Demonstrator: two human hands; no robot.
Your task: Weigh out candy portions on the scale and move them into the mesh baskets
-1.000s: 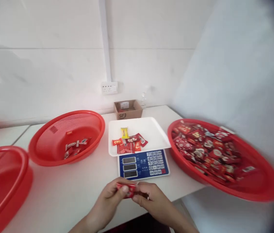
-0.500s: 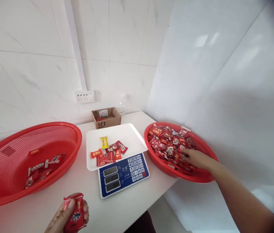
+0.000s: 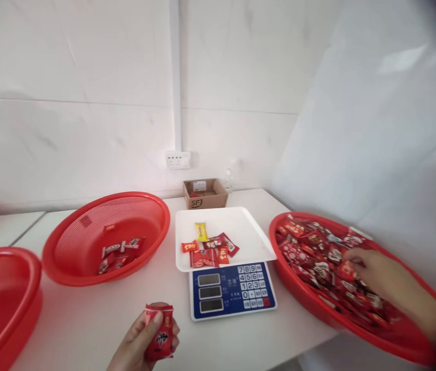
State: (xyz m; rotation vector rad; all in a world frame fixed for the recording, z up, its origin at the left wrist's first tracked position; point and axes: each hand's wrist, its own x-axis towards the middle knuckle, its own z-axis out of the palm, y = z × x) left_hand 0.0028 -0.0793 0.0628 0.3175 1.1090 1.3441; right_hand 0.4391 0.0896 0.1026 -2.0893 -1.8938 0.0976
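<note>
My left hand [image 3: 140, 335] is closed around a red candy packet [image 3: 159, 335] with black lettering, held above the table's front. Over the right-hand red basket [image 3: 306, 301], my right hand [image 3: 376, 275] pinches a small red wrapped candy [image 3: 347, 270] at the top of a heap of red and brown wrapped candies [image 3: 320, 270]. Between the hands stands a blue weighing scale [image 3: 233, 291] with a white tray [image 3: 248, 234]. On that tray lie a yellow candy [image 3: 201, 232], a large red packet [image 3: 203, 257] and several other small packets.
Left of the scale, a red basket [image 3: 71, 270] holds a few red packets [image 3: 121, 256]. Another red basket [image 3: 17, 314] is cut off at the left edge. Behind the scale are a small cardboard box [image 3: 205, 195] and a clear bottle [image 3: 229, 180], near a wall socket [image 3: 178, 160].
The view has swung left, bringing another basket in at the left edge. My right hand has come up slightly from among the candies, with a red one at its fingertips. My left hand keeps its packet.
</note>
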